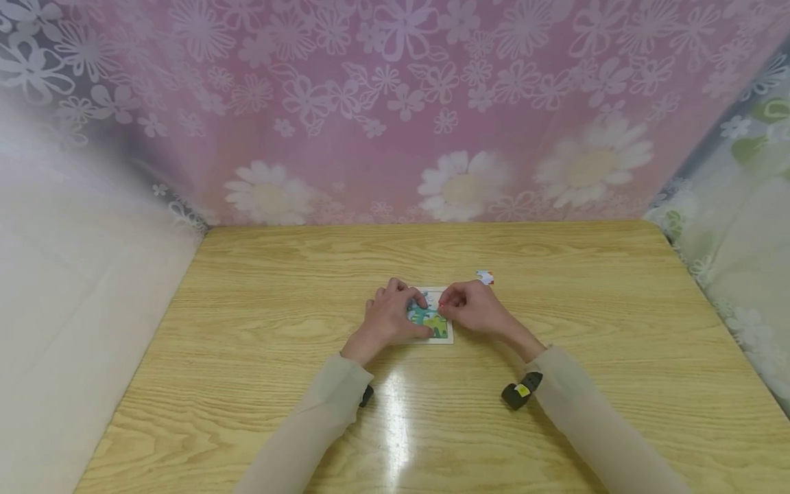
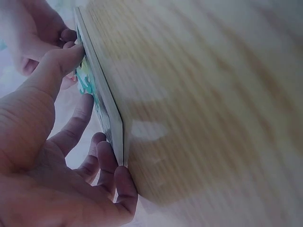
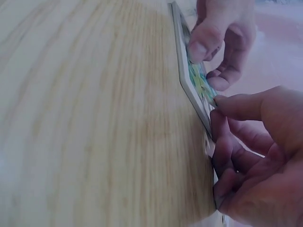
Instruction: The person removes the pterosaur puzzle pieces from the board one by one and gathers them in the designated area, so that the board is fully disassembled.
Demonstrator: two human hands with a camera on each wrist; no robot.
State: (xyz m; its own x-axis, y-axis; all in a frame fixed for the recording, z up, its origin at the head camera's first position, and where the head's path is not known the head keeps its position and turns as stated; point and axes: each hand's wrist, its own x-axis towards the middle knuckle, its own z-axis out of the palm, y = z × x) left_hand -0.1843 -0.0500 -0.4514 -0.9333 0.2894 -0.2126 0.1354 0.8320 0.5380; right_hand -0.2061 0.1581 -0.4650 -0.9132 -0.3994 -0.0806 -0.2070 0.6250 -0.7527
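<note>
A small jigsaw puzzle board (image 1: 451,336) with a pale frame and a green and blue picture lies flat on the table. My left hand (image 1: 387,317) holds it from the left, thumb on the near part and the other fingers bent over the picture and the left edge. From the right, my right hand (image 1: 476,309) pinches a small puzzle piece (image 1: 441,307) with a bit of red showing, over the board's right side. The fingers cover most of this piece. In the right wrist view, the right thumb (image 3: 236,106) and index finger meet at the board's edge.
Another puzzle piece (image 1: 485,277), white with red, lies on the wooden table (image 1: 278,295) just beyond my right hand. A pink flowered curtain (image 1: 370,123) hangs behind the far table edge. Pale cloth hangs at both sides. A black wrist device (image 1: 517,393) sits at the right cuff.
</note>
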